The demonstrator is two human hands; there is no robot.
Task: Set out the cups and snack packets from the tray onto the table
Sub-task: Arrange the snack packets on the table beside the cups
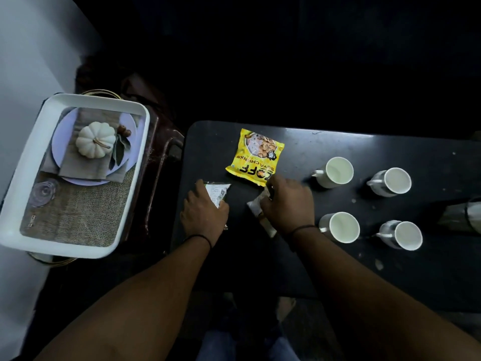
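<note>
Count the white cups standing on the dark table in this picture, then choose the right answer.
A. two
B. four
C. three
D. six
B: four white cups stand on the dark table in two rows of two, at and, all to the right of the hands and the yellow snack packet.

dim room | black table (338, 269) | pale wall (26, 61) left
</note>
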